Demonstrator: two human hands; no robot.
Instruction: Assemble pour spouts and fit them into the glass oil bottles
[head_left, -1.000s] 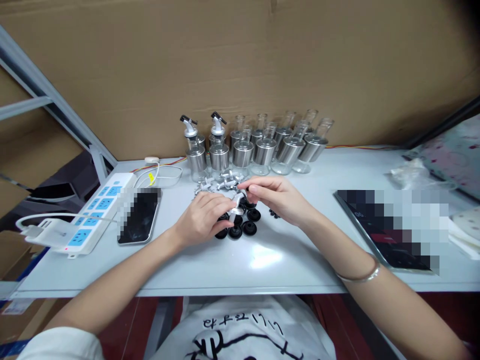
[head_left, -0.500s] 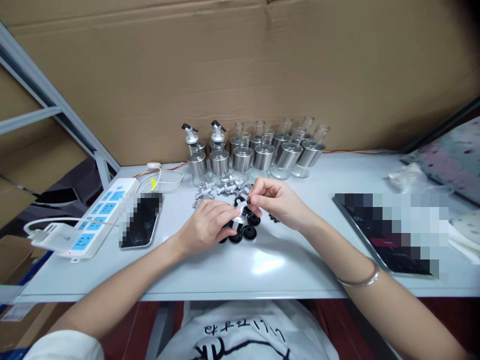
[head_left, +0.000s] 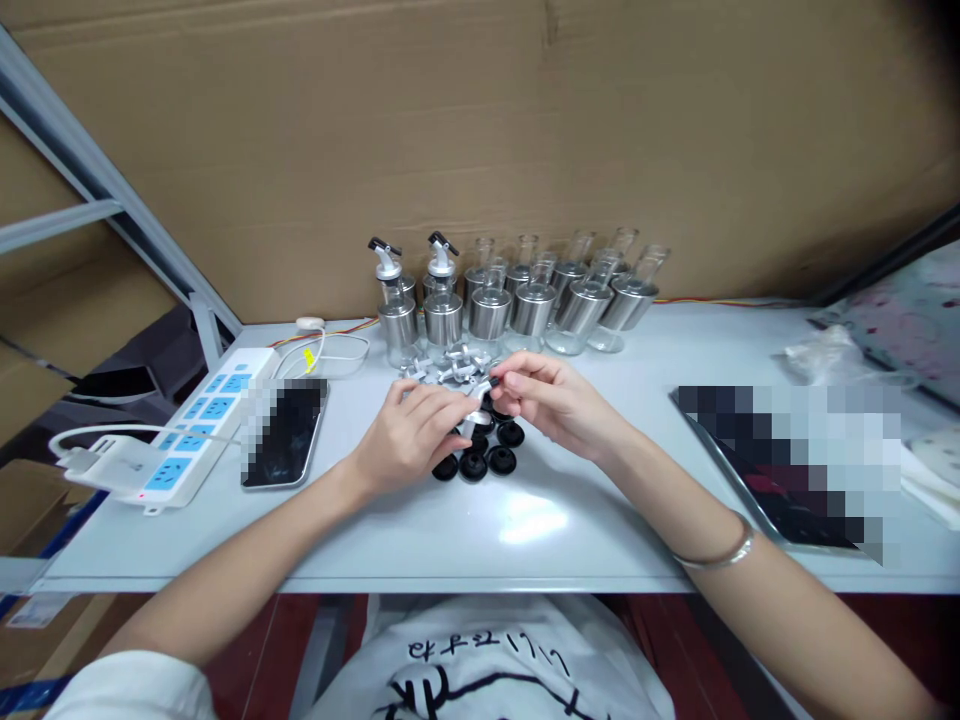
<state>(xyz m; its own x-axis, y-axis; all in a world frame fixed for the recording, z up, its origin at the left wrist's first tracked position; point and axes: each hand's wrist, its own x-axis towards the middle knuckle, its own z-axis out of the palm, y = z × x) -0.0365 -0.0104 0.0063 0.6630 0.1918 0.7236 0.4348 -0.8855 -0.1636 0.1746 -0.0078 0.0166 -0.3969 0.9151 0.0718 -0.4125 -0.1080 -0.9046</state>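
Note:
Over the middle of the table, my left hand [head_left: 416,430] is closed on a silver-grey pourer spout [head_left: 475,412]. My right hand [head_left: 551,400] pinches a small black piece [head_left: 492,381] at the tip of that spout; whether it is seated on the spout I cannot tell. Below and around the fingers lie several round black stoppers [head_left: 501,460], some partly hidden by my hands. Just behind them is a pile of loose silver-grey spouts [head_left: 459,364]. Two of the bottles farther back carry pourers with black flip tops [head_left: 442,256].
Glass bottles with steel sleeves [head_left: 491,312] stand in rows at the back, against a cardboard wall [head_left: 480,120]. To the left are a phone [head_left: 289,435] and a white power strip [head_left: 202,425] with cables. A dark tablet [head_left: 765,470] and a crumpled plastic bag [head_left: 821,352] lie right.
Both hands stay together around the spout, with only slight shifts of the fingers and the spout's tilt. The whole view has moved a little.

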